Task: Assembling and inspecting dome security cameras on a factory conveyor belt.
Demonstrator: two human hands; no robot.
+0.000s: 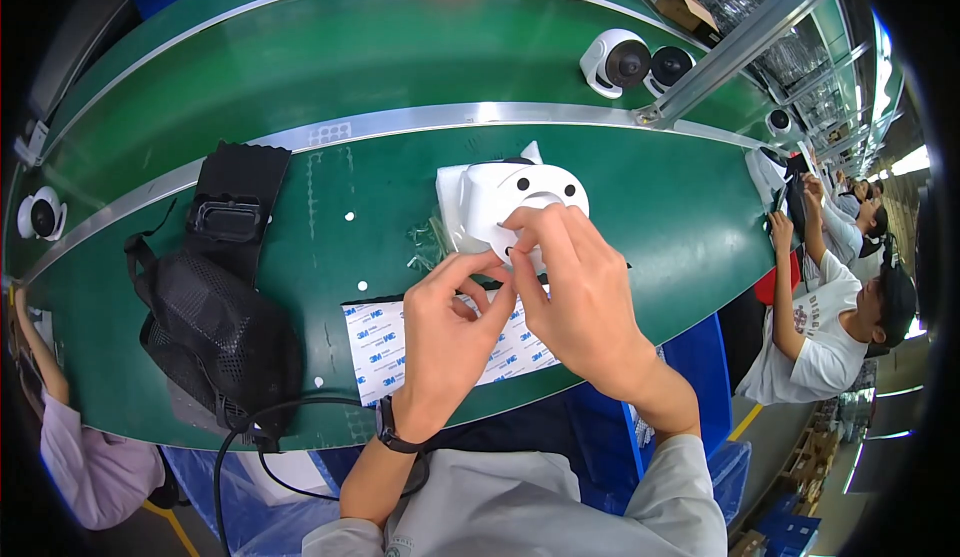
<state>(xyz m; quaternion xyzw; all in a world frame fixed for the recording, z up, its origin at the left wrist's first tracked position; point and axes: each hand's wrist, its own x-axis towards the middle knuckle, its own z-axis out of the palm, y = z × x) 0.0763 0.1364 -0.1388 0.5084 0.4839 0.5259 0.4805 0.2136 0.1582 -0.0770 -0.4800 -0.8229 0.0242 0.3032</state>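
Observation:
A white rounded plastic housing (480,197) with black round dots on its upturned face lies on the green bench in front of me. My left hand (455,322) and my right hand (575,292) meet at its near edge, thumbs and fingertips pinched close together. Between the fingertips a small dark spot shows, too small to name. Both hands are closed; what they pinch is mostly hidden. Under my wrists lies a white backing sheet (375,347) with blue print. A crumpled clear plastic piece (428,245) sits left of the housing.
To the left are a black mesh bag (220,327) and a black tray (228,219). White cameras (612,62) stand on the ledge behind a metal rail (480,114). A metal post (750,42) rises at right. People sit at both sides; a blue bin (700,377) is below.

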